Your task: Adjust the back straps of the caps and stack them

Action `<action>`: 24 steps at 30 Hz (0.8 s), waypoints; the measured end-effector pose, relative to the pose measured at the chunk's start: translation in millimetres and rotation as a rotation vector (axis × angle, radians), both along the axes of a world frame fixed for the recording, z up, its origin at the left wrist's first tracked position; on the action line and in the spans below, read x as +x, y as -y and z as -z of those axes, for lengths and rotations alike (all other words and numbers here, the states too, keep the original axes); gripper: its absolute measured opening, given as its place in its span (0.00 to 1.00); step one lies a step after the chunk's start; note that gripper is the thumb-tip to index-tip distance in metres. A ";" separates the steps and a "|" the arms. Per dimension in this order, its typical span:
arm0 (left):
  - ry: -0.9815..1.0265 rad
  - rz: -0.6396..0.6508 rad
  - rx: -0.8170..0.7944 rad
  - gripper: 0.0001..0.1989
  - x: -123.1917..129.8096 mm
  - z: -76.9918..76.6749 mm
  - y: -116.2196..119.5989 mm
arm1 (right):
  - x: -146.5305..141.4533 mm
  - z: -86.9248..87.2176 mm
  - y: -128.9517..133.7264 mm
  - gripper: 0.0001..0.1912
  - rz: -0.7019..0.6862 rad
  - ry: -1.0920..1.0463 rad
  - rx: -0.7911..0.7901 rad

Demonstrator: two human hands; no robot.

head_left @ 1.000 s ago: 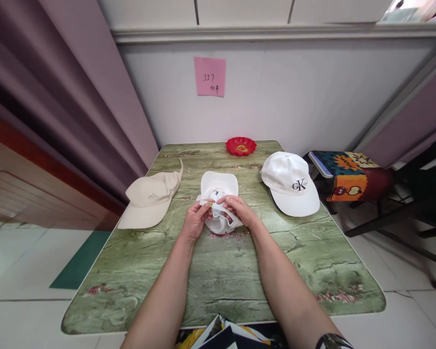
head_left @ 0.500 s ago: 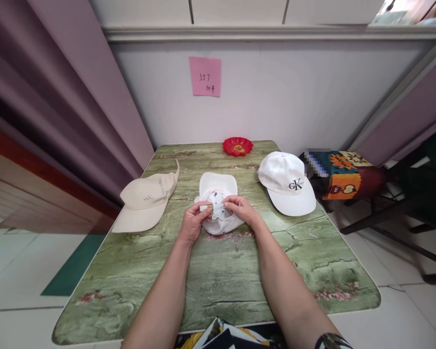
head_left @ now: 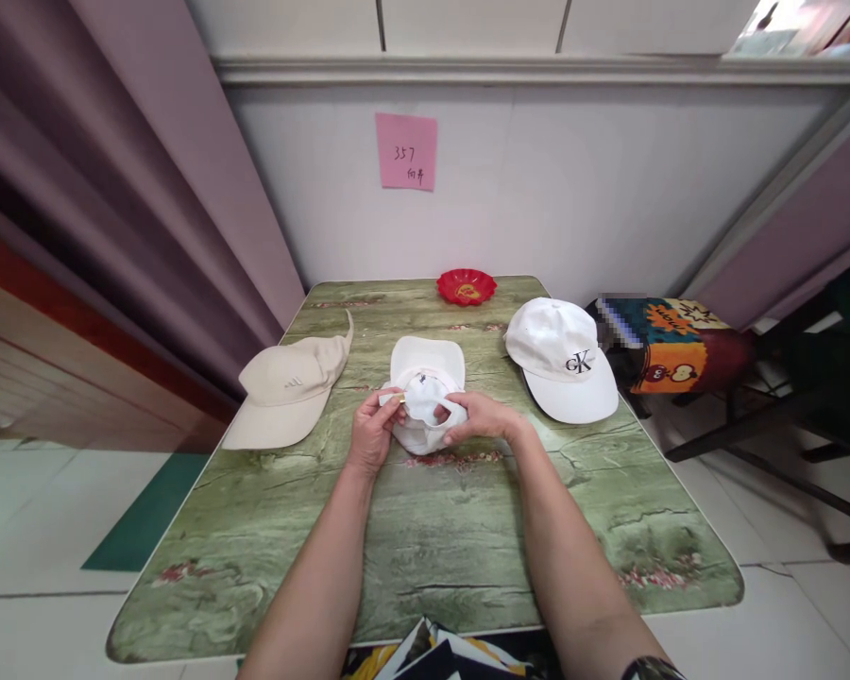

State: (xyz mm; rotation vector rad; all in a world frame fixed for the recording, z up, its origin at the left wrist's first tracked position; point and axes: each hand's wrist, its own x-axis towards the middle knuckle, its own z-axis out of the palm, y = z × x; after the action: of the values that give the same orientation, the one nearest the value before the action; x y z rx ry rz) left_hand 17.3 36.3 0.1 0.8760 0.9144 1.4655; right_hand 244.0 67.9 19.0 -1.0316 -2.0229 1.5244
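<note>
A small white baseball cap lies in front of me with its brim pointing away and its rear opening turned toward me. At its left, my left hand pinches the end of the cap's back strap, where a small gold-coloured buckle shows. My right hand is closed on the right side of the cap's back, the thumb below the opening and the fingers partly hidden by the fabric. Farther left rests a beige cap with a striped mark. On the right stands a larger white cap with black letters.
The caps share a green wood-patterned table with a red scalloped dish at its far edge. A pink note is stuck on the wall behind. Beyond the table's right edge is a stool with a patterned cover.
My right hand has let go of the strap and moved onto the cap's right back edge. My left hand still pinches the strap end. The view has shifted slightly.
</note>
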 end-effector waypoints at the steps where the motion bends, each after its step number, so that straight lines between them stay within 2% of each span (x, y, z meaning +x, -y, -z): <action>1: 0.000 -0.015 0.011 0.13 -0.7 0.4 -0.3 | -1.3 0.2 0.4 0.21 0.044 0.071 0.063; 3: -0.008 -0.032 0.034 0.12 -1.8 1.0 0.4 | -4.8 1.7 1.0 0.16 0.179 0.174 0.212; 5: -0.022 -0.038 0.043 0.12 -2.4 1.4 2.8 | -6.7 1.7 1.7 0.17 0.283 0.217 0.327; 7: -0.052 -0.021 0.044 0.11 -2.6 1.5 6.0 | -5.7 -2.5 3.2 0.22 0.278 0.188 0.339; 10: -0.120 0.031 0.063 0.10 -1.8 1.0 9.8 | -4.0 -14.9 7.1 0.28 0.155 -0.036 0.241; 12: -0.145 0.040 0.085 0.10 -0.8 0.2 10.7 | -7.8 -22.1 10.1 0.26 0.116 -0.224 0.208; 14: -0.148 0.040 0.095 0.10 0.0 -1.0 10.8 | -17.0 -24.1 12.4 0.21 0.179 -0.301 0.228; 18: -0.123 0.057 0.090 0.10 0.1 -2.5 10.3 | -39.9 -11.4 13.7 0.14 0.393 -0.157 0.313; 20: -0.119 0.071 0.089 0.10 -0.6 -1.7 9.8 | -46.4 -1.9 13.3 0.14 0.420 -0.137 0.303; 24: -0.168 0.084 0.095 0.09 -2.4 3.0 8.1 | -47.4 9.7 13.3 0.14 0.455 -0.241 0.218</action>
State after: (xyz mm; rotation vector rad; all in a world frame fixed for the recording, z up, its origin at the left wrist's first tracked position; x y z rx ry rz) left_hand 15.0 28.1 -2.9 1.1086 0.9255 1.3868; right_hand 196.7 54.6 9.3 -1.0690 -1.6075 1.1054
